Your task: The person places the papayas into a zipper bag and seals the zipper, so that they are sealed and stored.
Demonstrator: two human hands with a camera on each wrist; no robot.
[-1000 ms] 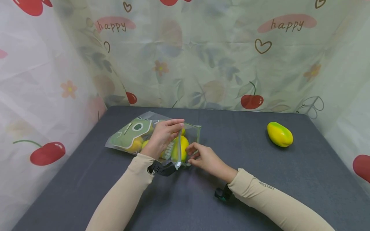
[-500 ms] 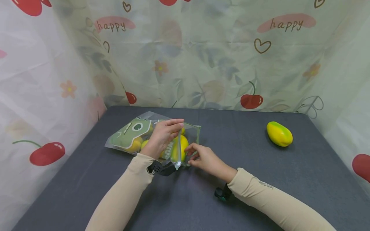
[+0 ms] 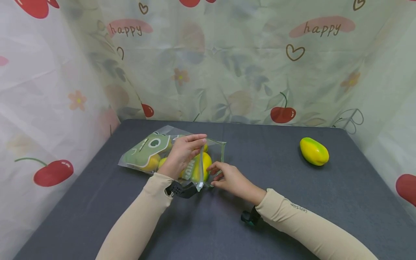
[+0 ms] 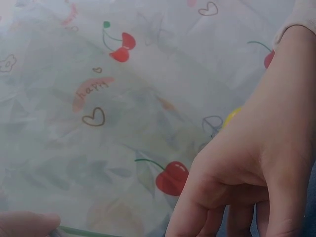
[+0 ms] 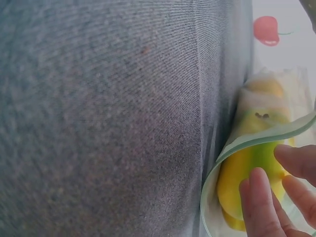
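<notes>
A clear zip bag (image 3: 134,155) with a green cartoon face lies on its side, its mouth facing right and standing open. Several yellow fruits show through it. My left hand (image 3: 182,153) holds the upper edge of the mouth between thumb and fingers; in the left wrist view, a fingertip (image 4: 29,223) meets the green rim. Just inside the mouth sits a yellow-green mango (image 5: 239,170). My right hand (image 3: 234,180) is at the opening, fingers loosely bent and apart around the mango's near end. Whether they touch it I cannot tell.
Another yellow-green mango (image 3: 314,151) lies far right on the dark grey table (image 3: 260,155). Patterned curtains (image 3: 227,65) enclose the table at the back and both sides. A white zip slider (image 3: 200,185) hangs at the bag's near corner.
The right hand has shifted very slightly left, and the mango at the mouth sits slightly deeper in the bag. The left hand keeps its place.
</notes>
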